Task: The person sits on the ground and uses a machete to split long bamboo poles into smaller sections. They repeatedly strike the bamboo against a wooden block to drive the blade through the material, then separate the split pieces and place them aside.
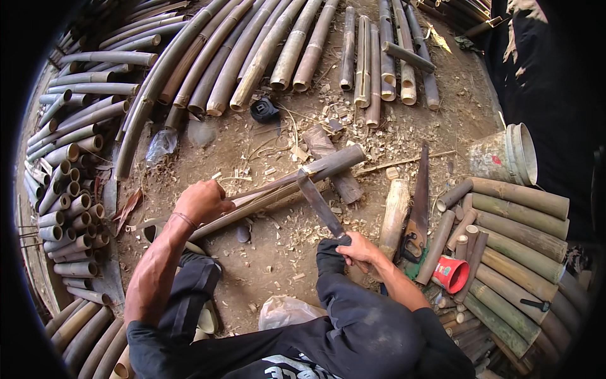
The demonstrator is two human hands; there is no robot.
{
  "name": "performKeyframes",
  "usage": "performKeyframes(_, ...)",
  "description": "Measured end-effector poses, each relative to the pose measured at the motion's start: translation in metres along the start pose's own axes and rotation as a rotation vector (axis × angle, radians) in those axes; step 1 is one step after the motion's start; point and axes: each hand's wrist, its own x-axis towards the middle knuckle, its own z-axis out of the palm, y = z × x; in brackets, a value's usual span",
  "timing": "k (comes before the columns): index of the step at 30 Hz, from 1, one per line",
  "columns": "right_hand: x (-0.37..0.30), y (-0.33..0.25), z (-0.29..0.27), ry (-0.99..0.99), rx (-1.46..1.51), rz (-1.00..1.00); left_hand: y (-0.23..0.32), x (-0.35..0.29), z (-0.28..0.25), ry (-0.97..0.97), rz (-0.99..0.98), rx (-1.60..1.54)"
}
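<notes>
A bamboo pole (338, 162) lies slantwise before me, its far right end resting across a flat wooden block (346, 186). Its near left part is split lengthwise. My left hand (203, 201) is closed around a split bamboo strip (262, 189) that runs along the pole; the fingers partly hide the grip. In my right hand (361, 249) is the dark handle of a machete (320, 205). The blade points up and left, and its tip end lies at the pole where the split begins. My right hand is beside my bent knee.
A handsaw (418, 218) and a pale log (395, 211) lie at the right, near a red container (451, 274) and a whitish bucket (502, 155). Bamboo lengths (517, 252) are stacked there. More poles (252, 57) lie ahead and left. A black tape measure (264, 110) sits among wood chips.
</notes>
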Motion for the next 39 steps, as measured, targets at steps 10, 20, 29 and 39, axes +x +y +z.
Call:
performKeyframes(10, -0.015, 0.03, 0.009, 0.162, 0.137, 0.038, -0.012, 0.012, 0.016, 0.05, 0.008, -0.009)
performKeyframes(20, 0.006, 0.031, 0.014, 0.127, 0.255, -0.047, -0.004, 0.002, 0.012, 0.057, -0.032, -0.02)
performKeyframes(29, 0.027, 0.047, 0.031, 0.701, -0.454, -0.069, 0.001, -0.005, 0.002, 0.046, -0.014, -0.064)
performKeyframes(39, 0.019, 0.035, 0.015, 0.49, 0.027, 0.003, 0.0, -0.014, 0.005, 0.176, -0.024, -0.074)
